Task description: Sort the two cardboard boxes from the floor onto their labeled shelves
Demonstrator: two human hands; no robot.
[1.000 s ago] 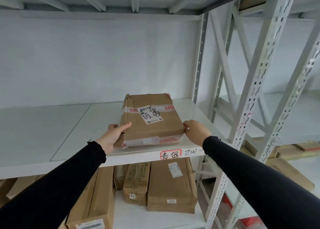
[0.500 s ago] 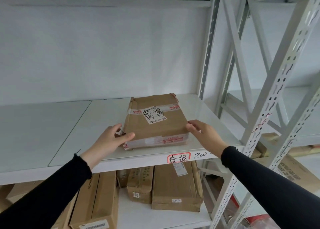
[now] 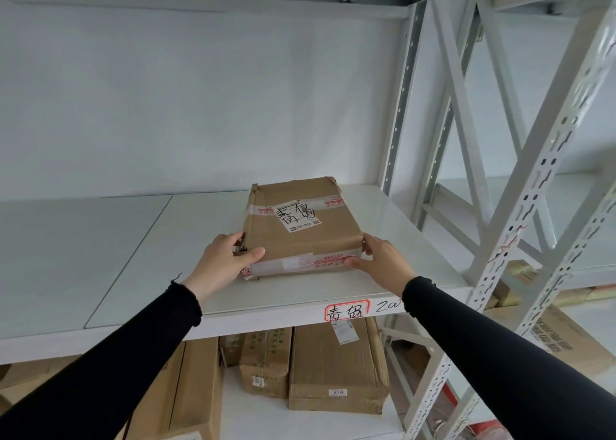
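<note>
Two hands hold one cardboard box [image 3: 301,226] at its near corners. The left hand [image 3: 222,263] cups the near-left corner, thumb laid over the top edge and fingers against the side. The right hand [image 3: 380,260] takes the near-right corner, thumb on the taped front face and fingers along the side. Both are closed around the box, not spread wide.

The box lies flat on the white shelf [image 3: 133,256], toward its right end, set back a little from the front edge and slightly skewed to it. A white sticker with handwriting sits on its top. On the shelf's front edge just below, a red-outlined label [image 3: 347,311] carries handwritten characters.

Judging from the task, this looks like the final settling of this box. The risk is small: a push from one side only could turn it further askew, and drawing the hands back carelessly could drag the near end toward the edge. Whether the sticker matches the label I cannot confirm.

Count: one box on this shelf, one label, two hands. On the lower shelf [image 3: 253,413] at least four other boxes [image 3: 336,366] are stored. The second task box is not in view.
</note>
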